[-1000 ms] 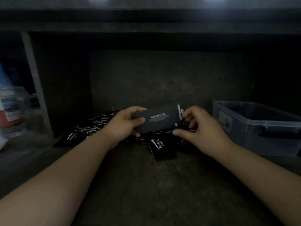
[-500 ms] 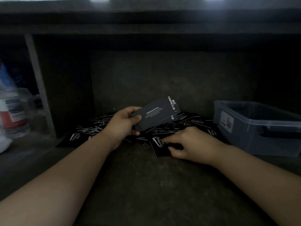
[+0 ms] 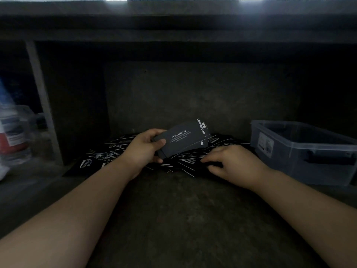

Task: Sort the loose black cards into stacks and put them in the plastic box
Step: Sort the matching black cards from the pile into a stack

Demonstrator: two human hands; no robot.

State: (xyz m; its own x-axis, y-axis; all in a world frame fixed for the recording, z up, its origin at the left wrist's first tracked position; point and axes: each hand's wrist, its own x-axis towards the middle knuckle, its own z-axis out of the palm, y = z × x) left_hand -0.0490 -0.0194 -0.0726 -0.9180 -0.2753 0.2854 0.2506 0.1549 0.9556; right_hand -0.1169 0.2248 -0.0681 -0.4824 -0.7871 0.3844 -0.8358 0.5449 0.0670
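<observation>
Right grip is down on the loose cards spread over the surface, fingers curled, can't tell if one is pinched; peel a single card and slide it off flat. Left grip clamps the stack by its left end just above the heap, so square the edges before adding. Plastic box sits right, lid off, path looks open; containers far left are out of the way.

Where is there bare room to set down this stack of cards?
The bare surface nearer you than the loose cards, between your forearms, is free for the stack. So is the patch left of the pile, before the containers. Crowded: the pile, where your right hand rests, across to the plastic box.
</observation>
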